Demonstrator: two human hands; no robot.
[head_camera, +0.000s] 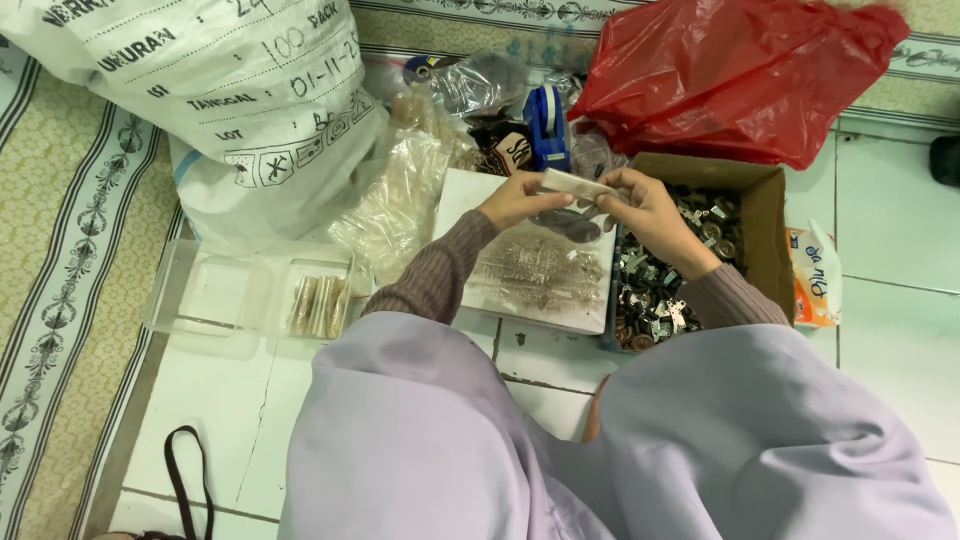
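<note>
Surface: white tiled floor (890, 330), with a patterned mat (70, 260) along its left edge. We sit on the floor, lap in pale lilac cloth filling the near edge.

Grip: both of our hands meet over the middle of the floor. The left hand (520, 200) and right hand (645, 205) each pinch one end of a small clear packet (575, 185), fingers closed on it, holding it level and raised above a white tray (470, 195) that appears to carry a scatter of small metal parts. We judge that holding the packet by both ends keeps it taut and over the tray, so anything dropped would land there. What the packet contains we cannot make out.

Outward: just right of the tray sits a cardboard box (765, 215) of small dark and silvery metal pieces, close under the right hand and within easy reach. Behind the hands stands a blue tape dispenser (547, 125), among crumpled clear bags (400, 195). A red plastic bag (730, 70) lies toward the far right corner, a large white sack (200, 90) toward the far left. Left of the tray, a clear compartment box (215, 295) holds a few rolled packets (318, 305).

Hidden or unclear: the box's near end is covered by our sleeve; a dark strap (185, 470) is cut off at the near left edge.
</note>
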